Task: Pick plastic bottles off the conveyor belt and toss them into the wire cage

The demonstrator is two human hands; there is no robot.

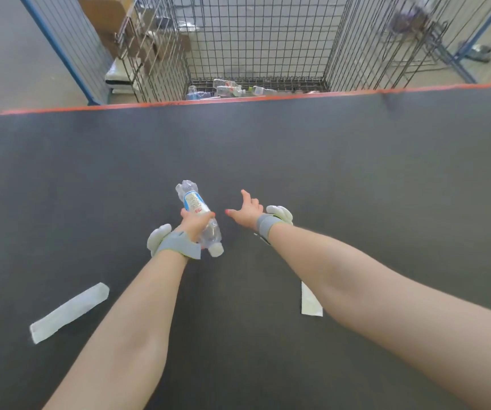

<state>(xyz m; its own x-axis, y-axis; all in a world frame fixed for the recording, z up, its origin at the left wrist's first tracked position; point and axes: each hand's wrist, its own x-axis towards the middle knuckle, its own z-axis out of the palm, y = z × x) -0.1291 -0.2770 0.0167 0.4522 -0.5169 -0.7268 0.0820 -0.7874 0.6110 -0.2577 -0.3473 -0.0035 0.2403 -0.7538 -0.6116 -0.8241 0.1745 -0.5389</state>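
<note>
My left hand (193,224) grips a clear plastic bottle (194,202) with a white and blue label around its middle, holding it above the dark conveyor belt (356,173). The white cap end points back toward me and the crumpled base points toward the cage. My right hand (247,210) hovers just right of the bottle, fingers spread, holding nothing. Beyond the belt's orange far edge stands the wire cage (256,39), with several clear bottles (229,87) lying on its floor.
Two flat white strips lie on the belt, one at lower left (70,312) and one partly under my right forearm (310,303). Cardboard boxes (111,13) sit behind the wire mesh to the left of the cage. Blue frame posts (58,51) flank the cage.
</note>
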